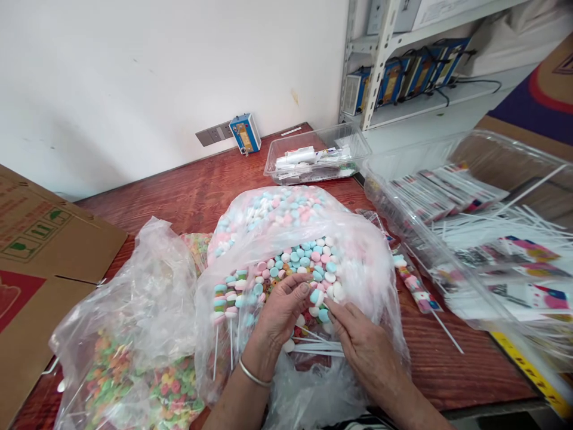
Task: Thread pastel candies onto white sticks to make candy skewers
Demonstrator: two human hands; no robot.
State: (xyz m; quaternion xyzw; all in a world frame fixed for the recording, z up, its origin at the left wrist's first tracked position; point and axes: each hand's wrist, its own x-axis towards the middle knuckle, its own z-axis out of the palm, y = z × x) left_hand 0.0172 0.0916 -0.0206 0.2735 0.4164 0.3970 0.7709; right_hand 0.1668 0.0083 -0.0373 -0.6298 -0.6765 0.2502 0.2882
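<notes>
My left hand [286, 304], with a bangle on the wrist, is closed in a pinch at a few pastel candies [317, 297] above the open bag. My right hand [364, 340] meets them from the right, thumb and forefinger pressed together; what it grips is mostly hidden by the fingers. Below lies a large clear bag [367, 257] of pink, blue and white button-shaped candies [304, 254]. Several white sticks [316, 346] lie under my hands. At the bag's left side rest finished-looking candy skewers [230, 295], with candies stacked on white sticks.
A clear bag of colourful ring-shaped candies [134, 382] lies left, beside a cardboard box [49, 263]. Right stands a clear plastic bin [430, 275] with sticks and printed packets. A wrapped candy skewer [414, 283] lies before it. Behind are a clear tray [317, 158] and a blue device [245, 134].
</notes>
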